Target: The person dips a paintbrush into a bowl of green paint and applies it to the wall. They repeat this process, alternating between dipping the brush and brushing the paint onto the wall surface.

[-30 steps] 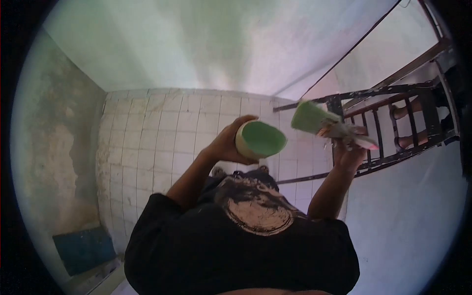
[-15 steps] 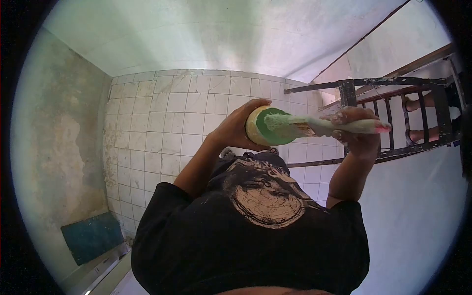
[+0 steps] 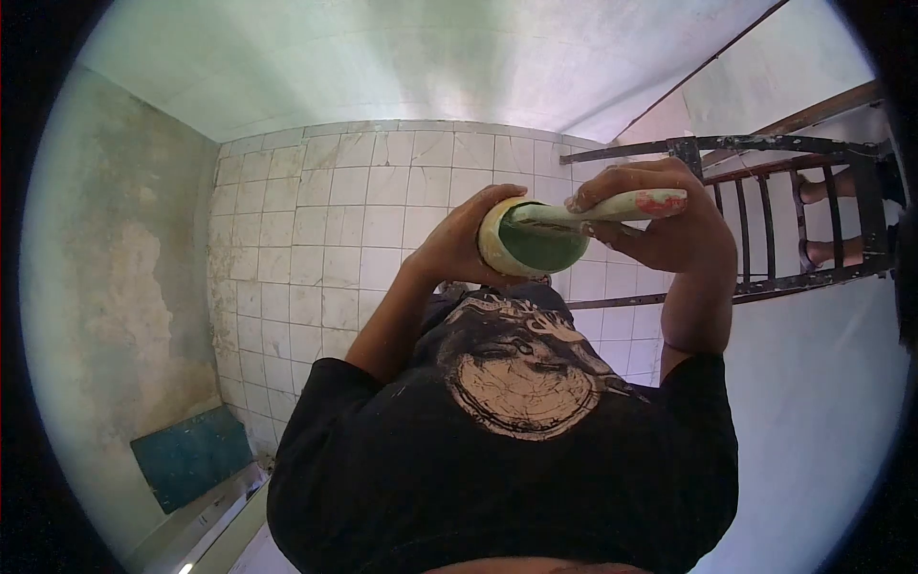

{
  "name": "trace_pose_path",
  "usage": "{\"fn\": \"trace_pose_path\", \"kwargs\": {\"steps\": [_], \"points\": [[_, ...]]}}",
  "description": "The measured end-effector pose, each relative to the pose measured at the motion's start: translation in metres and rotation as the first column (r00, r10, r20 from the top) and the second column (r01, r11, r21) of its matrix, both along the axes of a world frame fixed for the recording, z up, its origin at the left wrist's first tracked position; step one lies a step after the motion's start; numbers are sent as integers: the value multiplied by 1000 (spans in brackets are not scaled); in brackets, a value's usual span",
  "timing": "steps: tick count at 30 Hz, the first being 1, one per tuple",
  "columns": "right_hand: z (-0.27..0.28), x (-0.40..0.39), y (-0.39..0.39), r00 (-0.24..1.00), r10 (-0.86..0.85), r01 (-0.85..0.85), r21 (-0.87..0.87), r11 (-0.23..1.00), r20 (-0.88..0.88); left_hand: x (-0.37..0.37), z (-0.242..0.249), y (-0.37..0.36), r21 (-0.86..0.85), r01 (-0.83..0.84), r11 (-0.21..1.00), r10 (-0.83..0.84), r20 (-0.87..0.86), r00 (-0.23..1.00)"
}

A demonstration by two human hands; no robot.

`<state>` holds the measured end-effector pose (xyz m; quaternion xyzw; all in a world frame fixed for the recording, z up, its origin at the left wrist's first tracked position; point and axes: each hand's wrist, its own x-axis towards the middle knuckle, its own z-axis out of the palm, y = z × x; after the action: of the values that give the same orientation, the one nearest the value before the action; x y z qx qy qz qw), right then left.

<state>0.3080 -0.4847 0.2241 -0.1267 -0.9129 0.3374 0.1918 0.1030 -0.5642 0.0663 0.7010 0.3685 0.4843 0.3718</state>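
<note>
My left hand point(image 3: 470, 232) is wrapped round a small round paint pot point(image 3: 495, 256), tilted so its mouth faces right. Green paint point(image 3: 550, 251) coats the inside. In my right hand point(image 3: 660, 215) is a paintbrush point(image 3: 626, 207), its pale green handle marked with red near the end. The brush head dips into the mouth of the pot, and its bristles are mostly hidden there. Paint smears show on the fingertips of the right hand.
A dark ladder-like frame point(image 3: 755, 143) stands at the right, with another person's feet point(image 3: 824, 253) beyond its bars. White floor tiles point(image 3: 335, 225) lie below. A stained wall point(image 3: 124, 249) is at the left, with a dark teal board point(image 3: 191, 456) beside it.
My right hand has moved left and slightly up, bringing the brush from over the pot's mouth down into it. The pot and my left hand have barely moved.
</note>
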Motion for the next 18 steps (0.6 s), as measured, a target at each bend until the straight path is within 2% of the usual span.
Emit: {"fn": "trace_pose_path", "kwargs": {"steps": [4, 13, 18], "points": [[-8, -4, 1, 999, 16, -15, -20, 1000, 43, -4, -5, 0, -8, -19, 1000, 19, -17, 1000], [-2, -2, 1, 1000, 18, -17, 38, 999, -26, -5, -5, 1, -7, -29, 1000, 28, -47, 999], [6, 7, -1, 988, 10, 1, 69, 998, -153, -5, -7, 1, -79, 16, 997, -6, 131, 991]]}}
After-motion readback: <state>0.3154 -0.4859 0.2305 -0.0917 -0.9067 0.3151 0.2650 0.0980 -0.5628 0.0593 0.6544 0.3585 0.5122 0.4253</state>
